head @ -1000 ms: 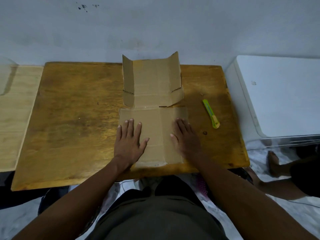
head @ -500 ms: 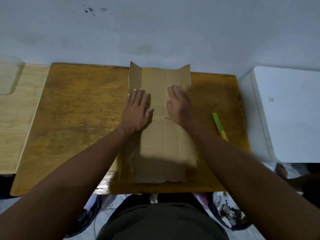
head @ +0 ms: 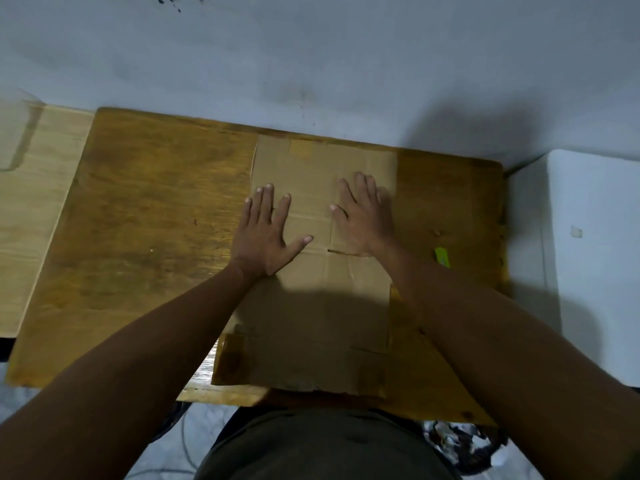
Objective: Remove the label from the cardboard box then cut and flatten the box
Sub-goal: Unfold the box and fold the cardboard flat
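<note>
The brown cardboard box [head: 311, 306] lies cut open and flat along the middle of the wooden table [head: 138, 220], reaching from the far edge to the near edge. My left hand [head: 266, 233] presses its left side with straight, spread fingers. My right hand [head: 363, 213] presses the far right part, palm down with straight fingers. A yellow-green utility knife [head: 442, 256] lies to the right of the box, mostly hidden by my right forearm. No label shows on the cardboard.
A white appliance or cabinet [head: 588, 254] stands against the table's right side. A lighter wooden surface [head: 27, 202] adjoins on the left. A grey wall runs right behind the table.
Both hands slid from the near part of the cardboard to its far part. The far flaps that stood up now lie flat on the table.
</note>
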